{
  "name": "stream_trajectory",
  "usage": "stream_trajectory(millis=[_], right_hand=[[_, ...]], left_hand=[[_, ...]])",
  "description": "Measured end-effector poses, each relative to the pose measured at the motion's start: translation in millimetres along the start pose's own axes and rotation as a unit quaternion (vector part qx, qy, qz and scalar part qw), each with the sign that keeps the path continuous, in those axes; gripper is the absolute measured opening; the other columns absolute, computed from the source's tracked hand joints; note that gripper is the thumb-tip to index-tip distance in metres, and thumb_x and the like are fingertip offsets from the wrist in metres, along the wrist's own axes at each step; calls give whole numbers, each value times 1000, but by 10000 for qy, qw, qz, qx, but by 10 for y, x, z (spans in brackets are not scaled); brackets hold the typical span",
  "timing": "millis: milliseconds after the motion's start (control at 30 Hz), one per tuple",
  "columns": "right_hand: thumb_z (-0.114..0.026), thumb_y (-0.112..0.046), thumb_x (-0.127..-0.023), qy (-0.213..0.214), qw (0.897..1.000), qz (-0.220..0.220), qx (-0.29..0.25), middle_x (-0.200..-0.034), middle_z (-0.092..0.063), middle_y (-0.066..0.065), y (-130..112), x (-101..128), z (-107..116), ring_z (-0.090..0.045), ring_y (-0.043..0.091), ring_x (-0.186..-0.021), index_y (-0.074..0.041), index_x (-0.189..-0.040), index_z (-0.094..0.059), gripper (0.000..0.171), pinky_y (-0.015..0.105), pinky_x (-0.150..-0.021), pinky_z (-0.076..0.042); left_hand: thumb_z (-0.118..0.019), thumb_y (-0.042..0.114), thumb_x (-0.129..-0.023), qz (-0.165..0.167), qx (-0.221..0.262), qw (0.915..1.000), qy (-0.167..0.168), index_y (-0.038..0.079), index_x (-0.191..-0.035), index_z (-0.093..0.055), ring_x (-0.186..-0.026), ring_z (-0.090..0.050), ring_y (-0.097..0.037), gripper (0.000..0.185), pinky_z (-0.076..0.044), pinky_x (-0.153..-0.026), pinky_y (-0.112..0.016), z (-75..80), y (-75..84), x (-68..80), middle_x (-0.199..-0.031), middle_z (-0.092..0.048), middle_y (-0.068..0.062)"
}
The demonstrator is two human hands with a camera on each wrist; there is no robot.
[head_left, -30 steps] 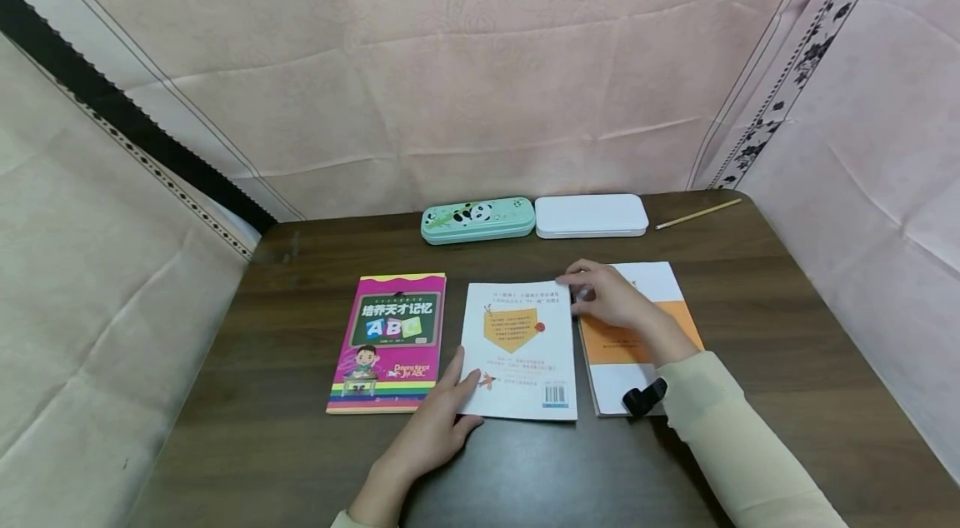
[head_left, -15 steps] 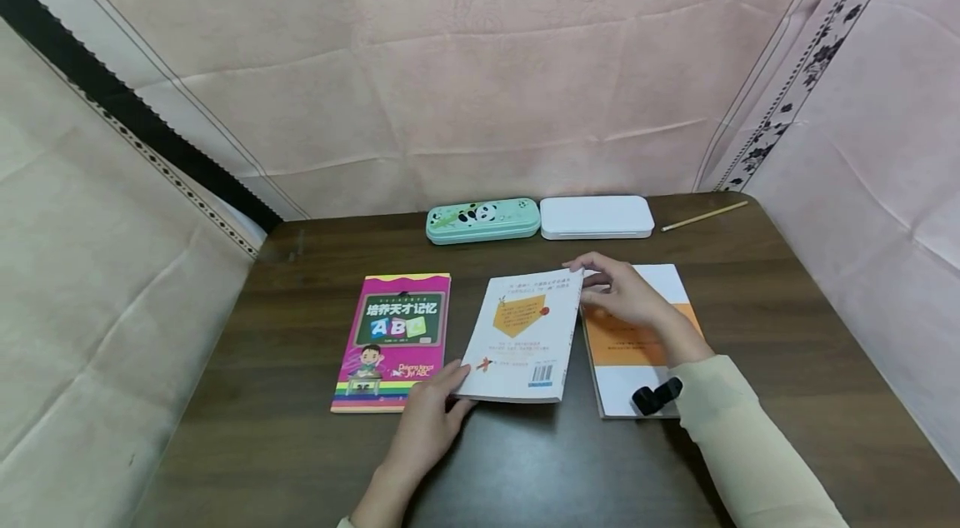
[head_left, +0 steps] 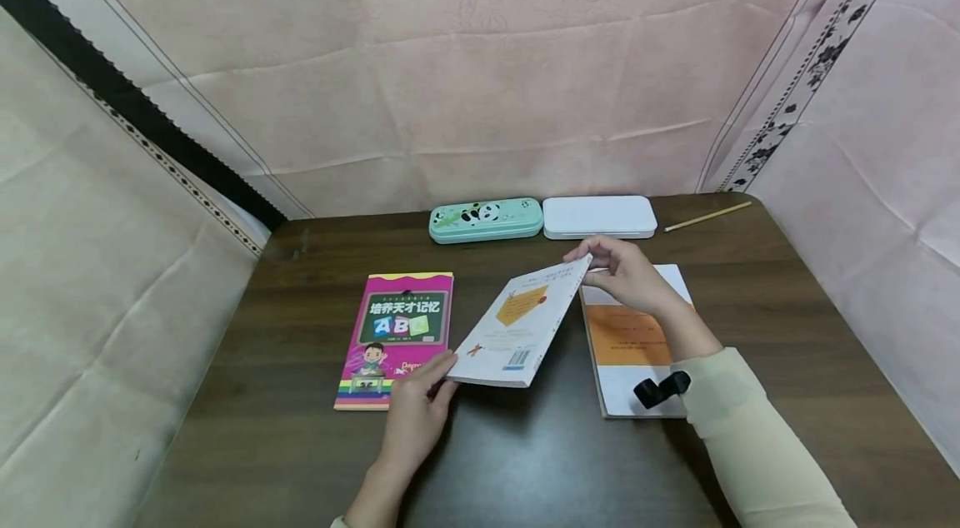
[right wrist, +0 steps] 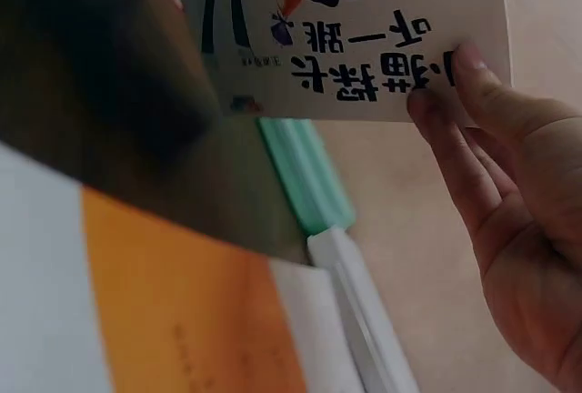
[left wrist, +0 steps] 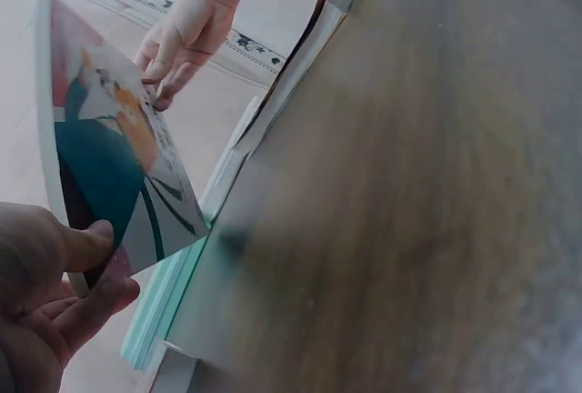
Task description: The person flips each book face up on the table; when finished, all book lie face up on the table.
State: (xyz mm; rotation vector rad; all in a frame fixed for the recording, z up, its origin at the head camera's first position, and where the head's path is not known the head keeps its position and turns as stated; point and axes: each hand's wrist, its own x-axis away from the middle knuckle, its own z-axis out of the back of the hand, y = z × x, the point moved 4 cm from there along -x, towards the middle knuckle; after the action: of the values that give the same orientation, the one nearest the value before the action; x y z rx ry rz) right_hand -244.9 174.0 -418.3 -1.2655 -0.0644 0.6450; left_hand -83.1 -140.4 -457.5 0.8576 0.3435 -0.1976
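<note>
Dark wooden bench [head_left: 300, 445], centre frame: white paperback [head_left: 517, 324] tilted up.
Left hand [head_left: 416, 411] pinches its near corner, right hand [head_left: 626, 274] its far corner; probably light, flexible, best held by edges.

Left hand [head_left: 415, 415]: reaching forward from the near edge, thumb and curled fingers [left wrist: 91, 297] pinching | Right hand [head_left: 626, 274]: raised, fingers bent, fingertips [right wrist: 455, 93] gripping | Right forearm: lying diagonally from lower right in a long cream fabric sleeve [head_left: 750, 445], small black wrist-mounted camera [head_left: 660, 389] sitting at the cuff
</note>
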Motion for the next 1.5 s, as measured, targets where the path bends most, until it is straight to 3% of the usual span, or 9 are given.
stream_trajectory(millis=[200,333,533,667,800,967,1200,1367,1500], right_hand=[[-73,7,-89,386,9989,207,184,-109,-72,21,-187,-33,36,-73,16,-90,3,-111,-68,23,26,-78,-60],[-77,-1,-88,654,9964,-23,545,-94,-75,12,-249,-52,51,-71,15,-80,-1,-112,-69,26,23,-71,-58],[-79,-10,-89,982,9867,-156,1285,-87,-72,6,-305,-98,50,-68,17,-78,-8,-116,-70,29,21,-70,-55],[-79,-12,-89,1113,9859,-136,1241,-91,-71,7,-324,-159,19,-69,18,-82,-8,-117,-69,30,20,-76,-56],[-79,-14,-90,1127,9859,-426,1161,-90,-68,8,-273,-215,-53,-67,18,-82,-9,-121,-69,33,21,-72,-55],[-77,-19,-92,1227,9785,-1166,1175,-99,-70,9,-63,-278,-154,-66,21,-89,-10,-129,-67,39,27,-76,-55],[-70,-15,-97,509,9783,-1725,1024,-126,-67,15,282,-303,-341,-64,29,-112,-8,-148,-52,54,42,-94,-55],[-70,-14,-97,-205,9807,-1608,1090,-139,-57,23,407,-271,-456,-56,37,-127,3,-150,-43,62,46,-103,-50],[-71,-17,-97,-424,9751,-1656,1412,-142,-56,20,423,-228,-480,-55,36,-129,3,-148,-46,60,46,-105,-49]], left_hand=[[-78,-4,-85,-80,123,9998,121,3,-117,-75,-109,-69,-24,33,-61,-76,-35,37,30,-12,-118,-73,-13],[-78,-2,-87,-102,239,9997,49,3,-115,-76,-95,-72,-17,29,-60,-67,-27,41,37,-21,-108,-76,-11],[-75,9,-92,122,249,9995,-177,4,-118,-75,-92,-71,-10,26,-60,-72,-27,43,57,-25,-108,-76,-9],[-76,13,-91,412,484,9974,-351,7,-117,-75,-96,-71,-10,27,-60,-80,-28,32,73,-19,-109,-76,-5],[-82,8,-85,773,1123,9889,-596,5,-120,-72,-91,-73,-13,37,-60,-77,-25,-6,66,-9,-104,-76,-7],[-81,5,-85,1443,1928,9679,-717,-4,-138,-57,-95,-72,-22,59,-60,-79,-26,-59,-35,-17,-112,-72,-16],[-77,19,-92,2109,1691,9582,-935,-10,-140,-52,-108,-70,-31,62,-59,-83,-32,-75,-164,-9,-123,-68,-24],[-75,22,-94,2139,1089,9674,-804,-8,-127,-66,-99,-73,-25,46,-60,-78,-31,-60,-186,-11,-112,-73,-19],[-74,21,-95,1927,657,9779,-468,-4,-116,-73,-89,-75,-20,33,-61,-71,-28,19,-173,-42,-102,-76,-14]])
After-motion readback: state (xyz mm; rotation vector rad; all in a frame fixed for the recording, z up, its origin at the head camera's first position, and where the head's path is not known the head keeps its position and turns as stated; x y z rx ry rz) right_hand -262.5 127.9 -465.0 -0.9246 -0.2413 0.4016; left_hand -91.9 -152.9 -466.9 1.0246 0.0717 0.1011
